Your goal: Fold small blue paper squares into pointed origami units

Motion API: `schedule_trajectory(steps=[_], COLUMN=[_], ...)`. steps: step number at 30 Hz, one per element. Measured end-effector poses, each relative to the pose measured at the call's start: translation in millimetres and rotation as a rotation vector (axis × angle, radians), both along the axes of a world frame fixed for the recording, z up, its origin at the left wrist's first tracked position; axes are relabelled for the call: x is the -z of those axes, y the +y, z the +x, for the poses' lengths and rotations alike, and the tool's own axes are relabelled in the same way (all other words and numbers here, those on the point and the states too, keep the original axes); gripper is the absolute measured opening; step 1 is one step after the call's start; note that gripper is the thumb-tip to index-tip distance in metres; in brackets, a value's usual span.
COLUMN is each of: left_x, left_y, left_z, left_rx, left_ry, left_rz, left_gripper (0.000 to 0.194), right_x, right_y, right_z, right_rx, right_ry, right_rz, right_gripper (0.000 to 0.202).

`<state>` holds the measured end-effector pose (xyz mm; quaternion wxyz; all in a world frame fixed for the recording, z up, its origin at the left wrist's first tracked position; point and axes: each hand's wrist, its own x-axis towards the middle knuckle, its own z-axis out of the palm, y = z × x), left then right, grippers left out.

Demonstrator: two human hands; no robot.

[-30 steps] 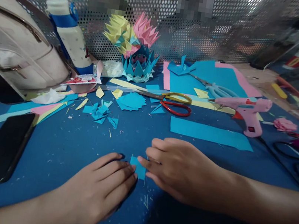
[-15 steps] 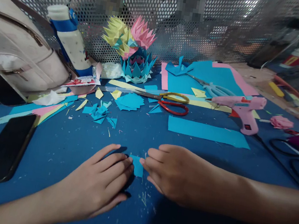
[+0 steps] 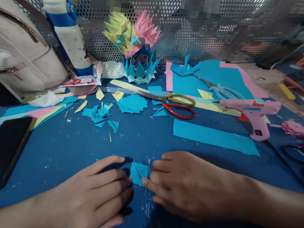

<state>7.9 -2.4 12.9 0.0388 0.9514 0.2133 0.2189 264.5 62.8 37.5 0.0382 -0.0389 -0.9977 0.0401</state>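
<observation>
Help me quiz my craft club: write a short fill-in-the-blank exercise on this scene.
The glue gun is ____. The small square of paper between the left hand and the right hand is ____. The scissors with one yellow handle loop have a ____ second loop.

Missing words, in order: pink; blue; red.

two hands (image 3: 90, 200) (image 3: 187, 186), one glue gun (image 3: 255, 112)

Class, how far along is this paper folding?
Done: the spiky paper flowers and small folded pieces. In hand: a blue square with a diagonal line, between the left hand and right hand. Probably left: the flat blue stack and long blue strip.
</observation>
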Motion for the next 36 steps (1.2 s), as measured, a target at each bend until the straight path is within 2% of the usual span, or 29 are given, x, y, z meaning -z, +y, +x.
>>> schedule_trajectory(steps=[3, 7, 10, 14, 20, 23, 31, 36], left_x=[0.4, 3.0, 5.0, 5.7, 3.1, 2.4, 4.9, 4.7], left_y=[1.4, 0.8, 0.2, 1.2, 3.6, 3.6, 2.8, 3.6], left_z=[1.1, 3.0, 3.9, 3.4, 1.5, 1.5, 1.5, 0.1], left_rx=[-0.011, -0.054, -0.083, -0.1, -0.126, -0.135, -0.166, -0.163], left_ry=[0.028, 0.067, 0.086, 0.103, 0.179, 0.166, 0.163, 0.125], left_rz=[0.005, 0.066, 0.064, 0.04, 0.004, -0.029, -0.053, -0.076], left_gripper=[0.028, 0.031, 0.032, 0.033, 0.035, 0.037, 0.04, 0.035], right_x=[8.6, 27.3, 34.7, 36.2, 36.0, 34.4, 27.8, 28.5], right_y=[6.8, 17.4, 20.3, 19.0, 21.8, 24.6, 32.0, 33.7], right_z=[1.7, 2.6, 2.3, 2.4, 3.1, 2.3, -0.6, -0.2], right_rx=[-0.026, -0.032, 0.002, 0.073, 0.138, 0.106, 0.06, 0.05], right_ry=[0.116, 0.37, 0.392, 0.392, 0.359, 0.359, 0.291, 0.314], right_rz=[-0.052, -0.038, 0.044, 0.119, 0.11, 0.025, -0.435, -0.516], right_gripper=[0.018, 0.021, 0.021, 0.023, 0.024, 0.025, 0.038, 0.046])
